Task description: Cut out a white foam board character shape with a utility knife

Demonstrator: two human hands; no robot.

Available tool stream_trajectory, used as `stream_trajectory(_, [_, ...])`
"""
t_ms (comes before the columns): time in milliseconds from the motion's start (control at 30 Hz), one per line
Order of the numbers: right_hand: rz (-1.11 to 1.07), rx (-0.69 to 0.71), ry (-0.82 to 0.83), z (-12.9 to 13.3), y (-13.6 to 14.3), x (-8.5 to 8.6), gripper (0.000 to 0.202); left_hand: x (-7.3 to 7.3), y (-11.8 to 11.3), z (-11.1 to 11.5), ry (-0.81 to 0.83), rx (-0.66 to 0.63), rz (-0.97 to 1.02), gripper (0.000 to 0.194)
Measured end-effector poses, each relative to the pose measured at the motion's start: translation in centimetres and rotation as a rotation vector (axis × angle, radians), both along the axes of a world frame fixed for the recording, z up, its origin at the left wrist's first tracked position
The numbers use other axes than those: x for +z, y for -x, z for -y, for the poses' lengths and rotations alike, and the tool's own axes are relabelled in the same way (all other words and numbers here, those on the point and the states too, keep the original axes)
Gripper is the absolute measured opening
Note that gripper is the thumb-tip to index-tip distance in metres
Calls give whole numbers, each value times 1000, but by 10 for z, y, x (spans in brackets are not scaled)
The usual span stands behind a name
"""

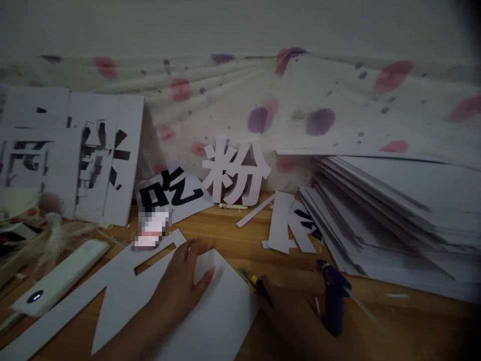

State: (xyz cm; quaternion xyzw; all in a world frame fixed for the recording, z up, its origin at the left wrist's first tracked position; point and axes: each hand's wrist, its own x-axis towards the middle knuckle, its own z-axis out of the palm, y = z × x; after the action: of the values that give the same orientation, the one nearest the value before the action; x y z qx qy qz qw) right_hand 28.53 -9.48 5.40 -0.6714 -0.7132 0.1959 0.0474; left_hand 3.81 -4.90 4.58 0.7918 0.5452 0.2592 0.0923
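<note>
My left hand (186, 273) rests on white foam board, its thumb spread away from the fingers. Under it lie a cut-out board piece with a rectangular notch (128, 296) and a plain white sheet (225, 296). My right hand (289, 311) is closed around a yellow and black utility knife (256, 284). The knife's blade points up and left, by the right edge of the plain sheet; whether it touches the sheet I cannot tell. Just right of that hand, a blue hot glue gun (332, 296) lies with a glue stick poking out and a small red light on it.
A white cut-out character (236, 173) stands at the back, beside a sheet with a black printed character (169, 193). Stacked white boards (394, 215) fill the right. Cut-through boards (101, 155) lean at left, above a white power bank (60, 278). Board scraps (281, 220) lie mid-table.
</note>
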Motion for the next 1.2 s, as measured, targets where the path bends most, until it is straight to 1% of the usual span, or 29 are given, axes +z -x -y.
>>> stream_trajectory(33, [12,0,-1,0,-1,0,21,-8,-4,-8,59,24,-57,62])
stream_trajectory(67, [24,-2,4,1,-2,1,22,-17,-8,-12,112,21,-109,68])
stream_trajectory(100, [32,-6,12,1,-3,2,23,-25,-11,-14,134,17,-139,71])
stream_trajectory(167, [37,-17,32,1,-5,5,25,-37,-17,-10,145,4,-170,76])
stream_trajectory(200, [22,-21,43,1,-7,5,25,-41,-20,-6,148,12,-167,79])
stream_trajectory(267, [-35,-33,55,1,-10,4,27,-41,-27,2,188,41,-137,86])
stream_trajectory(300, [-72,-42,57,0,-12,2,28,-39,-31,6,220,51,-116,89])
stream_trajectory(367, [-148,-71,46,0,-16,-3,29,-31,-39,11,277,24,-74,91])
stream_trajectory(467, [-243,-133,-12,1,-23,-12,28,-13,-49,16,283,-34,-40,92])
stream_trajectory(567, [-329,-186,-84,-1,-30,-19,28,8,-55,23,187,-74,-54,84])
stream_trajectory(633, [-383,-188,-129,-3,-34,-25,31,22,-56,29,71,-104,-72,75])
stream_trajectory(733, [-428,-176,-152,-6,-38,-33,33,35,-55,33,-74,-195,-77,67])
stream_trajectory(800, [-447,-179,-147,-7,-38,-37,32,40,-55,29,-123,-263,-76,63])
stream_trajectory(867, [-466,-193,-147,-7,-38,-40,32,43,-55,19,-135,-328,-85,60])
stream_trajectory(933, [-486,-217,-151,-8,-38,-42,31,44,-56,4,-99,-398,-99,58])
stream_trajectory(1000, [-515,-236,-160,-9,-38,-44,31,45,-58,-11,-26,-464,-110,57])
stream_trajectory(1100, [-550,-278,-164,-12,-38,-47,33,44,-63,-29,75,-508,-121,55])
stream_trajectory(1200, [-528,-319,-128,-14,-37,-48,35,45,-66,-37,97,-513,-133,52])
